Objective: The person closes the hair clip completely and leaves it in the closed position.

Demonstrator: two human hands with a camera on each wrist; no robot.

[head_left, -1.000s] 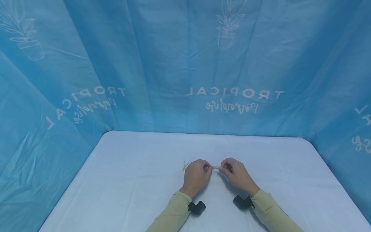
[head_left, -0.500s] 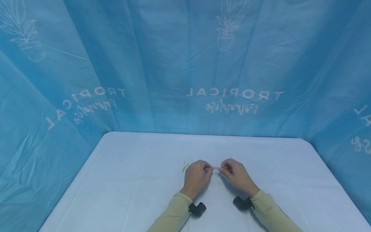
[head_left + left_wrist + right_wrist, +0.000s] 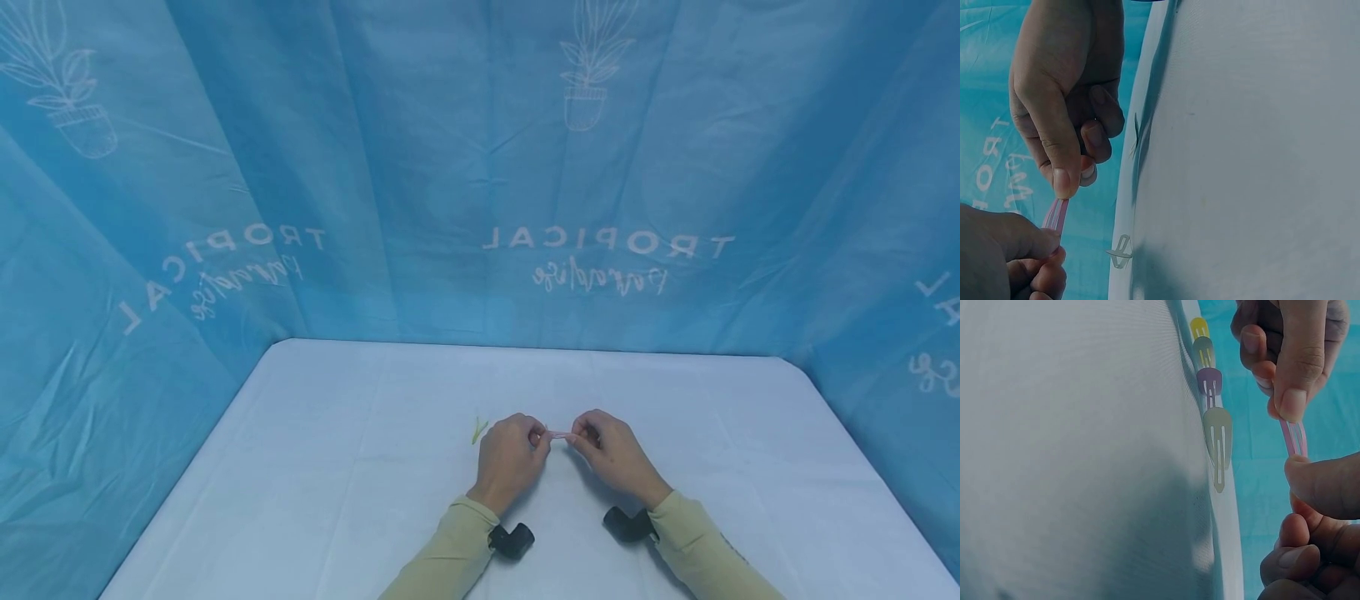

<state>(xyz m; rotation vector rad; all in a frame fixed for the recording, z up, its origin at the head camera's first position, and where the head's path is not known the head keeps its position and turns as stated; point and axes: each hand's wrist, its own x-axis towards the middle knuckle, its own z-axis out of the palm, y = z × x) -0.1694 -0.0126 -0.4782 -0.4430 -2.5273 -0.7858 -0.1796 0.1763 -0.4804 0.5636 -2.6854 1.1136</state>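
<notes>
While the left hand (image 3: pixel 512 457) and right hand (image 3: pixel 615 450) stay put, their fingers (image 3: pixel 1300 369) still pinch a pink clip (image 3: pixel 1289 439).

Pink hair clip (image 3: pixel 1290 437) with ends hidden by fingertips (image 3: pixel 1293 403), sleeves (image 3: pixel 446 550) cropped at head view's bottom, curtain lettering (image 3: pixel 928 367) cropped at right

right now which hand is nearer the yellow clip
Left. The left hand is just right of the yellow clip in the head view; the right hand is farther right, beyond the pink clip.
</notes>
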